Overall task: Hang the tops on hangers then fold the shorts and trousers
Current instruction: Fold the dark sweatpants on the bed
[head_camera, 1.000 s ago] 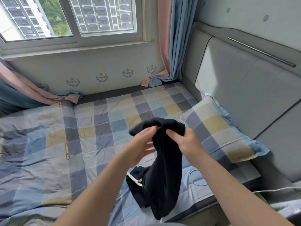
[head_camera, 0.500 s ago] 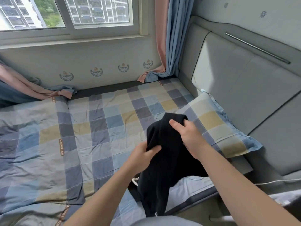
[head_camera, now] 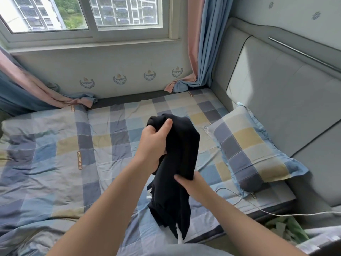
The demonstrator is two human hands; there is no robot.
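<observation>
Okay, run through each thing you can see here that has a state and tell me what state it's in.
Black garment: held up, bunched, lower end trailing on the bed.
Left hand: grips the garment's top.
Right hand: pinches the garment lower down.
Pillow: lying flat by the headboard.
Right curtain: drawn aside, hem on the bed.
Window: looks shut.

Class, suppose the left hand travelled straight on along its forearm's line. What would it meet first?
The left hand holds the bunched black fabric garment in its grip, so that comes first. Past it, probably the checked blue-and-yellow bedsheet, though depth is unclear.
</observation>
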